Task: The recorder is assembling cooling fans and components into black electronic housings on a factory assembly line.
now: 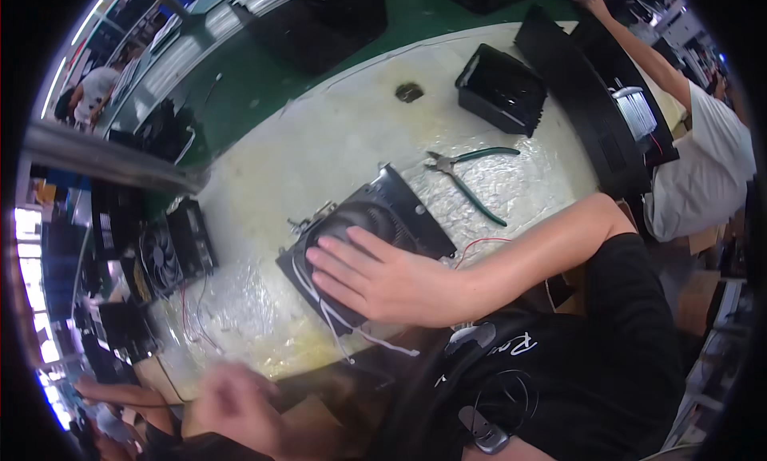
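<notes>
My right hand (375, 279) lies flat on a black metal unit with a round fan (411, 221), fingers stretched out across the fan. Past the fingertips, white cables (323, 307) run over the unit's near left side and trail onto the table. A thin red wire (479, 241) shows beside my right wrist. Smeared by motion, my left hand (236, 405) is off the table's near edge at the lower left, and I cannot make out its fingers or anything in them. Beyond the unit lie green-handled cutting pliers (463, 177), jaws to the left and handles spread.
A glossy black box-shaped part (502, 89) and a long black housing (587, 113) occupy the table's far right, near a co-worker's sleeve (699, 165). Another fan unit (172, 249) stands at the left edge. Plastic film (240, 293) covers parts of the pale tabletop (319, 133). A metal post (112, 153) crosses the left.
</notes>
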`<state>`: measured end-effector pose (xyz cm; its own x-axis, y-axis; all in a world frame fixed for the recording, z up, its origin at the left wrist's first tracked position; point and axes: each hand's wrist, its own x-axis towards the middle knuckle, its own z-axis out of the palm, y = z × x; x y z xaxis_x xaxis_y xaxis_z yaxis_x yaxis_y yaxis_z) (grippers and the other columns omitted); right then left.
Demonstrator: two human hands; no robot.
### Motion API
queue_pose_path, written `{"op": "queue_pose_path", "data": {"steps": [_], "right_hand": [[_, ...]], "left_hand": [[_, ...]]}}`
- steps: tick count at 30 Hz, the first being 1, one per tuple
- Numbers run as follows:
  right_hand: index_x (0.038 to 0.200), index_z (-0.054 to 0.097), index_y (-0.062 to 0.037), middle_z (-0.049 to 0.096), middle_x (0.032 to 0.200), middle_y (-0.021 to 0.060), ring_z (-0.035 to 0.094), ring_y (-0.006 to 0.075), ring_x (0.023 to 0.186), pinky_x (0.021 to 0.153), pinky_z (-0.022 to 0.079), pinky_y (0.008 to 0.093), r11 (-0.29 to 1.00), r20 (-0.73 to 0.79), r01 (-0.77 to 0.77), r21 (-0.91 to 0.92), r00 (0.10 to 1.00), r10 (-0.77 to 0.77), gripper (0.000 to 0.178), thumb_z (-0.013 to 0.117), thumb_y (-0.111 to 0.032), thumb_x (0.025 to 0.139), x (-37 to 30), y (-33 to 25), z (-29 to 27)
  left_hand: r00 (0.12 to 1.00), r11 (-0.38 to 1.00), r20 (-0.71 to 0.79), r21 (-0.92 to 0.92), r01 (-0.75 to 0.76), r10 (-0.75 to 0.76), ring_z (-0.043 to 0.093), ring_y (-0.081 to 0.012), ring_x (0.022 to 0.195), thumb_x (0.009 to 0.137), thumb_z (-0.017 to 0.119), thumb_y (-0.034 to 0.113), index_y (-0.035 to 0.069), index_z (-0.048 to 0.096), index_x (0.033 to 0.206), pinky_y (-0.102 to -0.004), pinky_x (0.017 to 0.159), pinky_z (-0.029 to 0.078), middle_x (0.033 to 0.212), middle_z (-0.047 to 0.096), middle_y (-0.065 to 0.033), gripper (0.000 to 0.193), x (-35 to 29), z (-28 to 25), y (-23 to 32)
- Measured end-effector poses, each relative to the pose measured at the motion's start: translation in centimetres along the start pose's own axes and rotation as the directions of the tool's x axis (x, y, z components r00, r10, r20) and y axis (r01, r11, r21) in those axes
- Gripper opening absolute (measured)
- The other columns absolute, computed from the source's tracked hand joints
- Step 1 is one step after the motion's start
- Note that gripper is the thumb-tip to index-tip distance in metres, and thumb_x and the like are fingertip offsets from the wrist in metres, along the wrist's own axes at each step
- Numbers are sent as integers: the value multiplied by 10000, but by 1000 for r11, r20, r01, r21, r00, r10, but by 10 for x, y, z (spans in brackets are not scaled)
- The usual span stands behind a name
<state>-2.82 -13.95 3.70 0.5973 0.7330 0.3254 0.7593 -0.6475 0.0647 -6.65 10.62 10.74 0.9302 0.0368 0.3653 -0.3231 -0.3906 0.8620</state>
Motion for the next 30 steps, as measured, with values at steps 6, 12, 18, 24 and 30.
{"op": "queue_pose_path", "data": {"steps": [6, 12, 18, 24, 30], "right_hand": [[1299, 490, 43, 480, 1349, 276, 456, 392, 1280, 1096, 321, 486, 998, -148, 28, 63, 989, -19, 541, 469, -224, 829, -11, 12, 8], [1253, 525, 48, 525, 1305, 264, 489, 380, 1257, 1092, 334, 490, 993, -334, 112, 46, 938, -91, 448, 436, -176, 875, -29, 26, 25], [1191, 554, 22, 583, 1224, 239, 561, 368, 1175, 998, 423, 517, 993, -350, 114, -26, 929, -116, 387, 503, -180, 864, -50, 62, 2], [1289, 524, -16, 548, 1296, 202, 590, 332, 1136, 904, 515, 356, 794, -420, -63, 604, 822, 385, 812, 841, -268, 585, -85, 83, -29], [1096, 611, -23, 674, 899, 50, 668, 195, 770, 758, 547, 313, -48, -15, 131, 990, 440, 898, 468, 767, -108, 663, -110, 50, -56]], "left_hand": [[836, 802, 389, -307, 513, -387, 474, -352, 1188, 782, 653, 648, -2, 211, 1442, -477, 997, 384, 1308, 417, -276, 1027, 279, 152, -72], [554, 527, 690, -287, 800, -466, 313, -396, 1342, 667, 658, 734, 145, 339, 1448, -606, 1077, 237, 1461, 337, -194, 1029, 392, 277, -153], [692, 387, 678, -586, 712, -247, 581, -305, 1083, 751, 604, 360, 58, 581, 1188, -497, 955, 457, 1160, 611, -118, 531, 408, 273, -139], [904, 597, 353, -680, 426, -242, 665, -284, 877, 772, 652, 252, 3, 585, 1064, -396, 794, 566, 1008, 655, -142, 391, 324, 201, -59], [935, 559, 132, -771, 306, -329, 640, -265, 876, 788, 656, 176, 1, 522, 1103, -385, 752, 568, 990, 598, -136, 385, 172, 127, -52]]}}
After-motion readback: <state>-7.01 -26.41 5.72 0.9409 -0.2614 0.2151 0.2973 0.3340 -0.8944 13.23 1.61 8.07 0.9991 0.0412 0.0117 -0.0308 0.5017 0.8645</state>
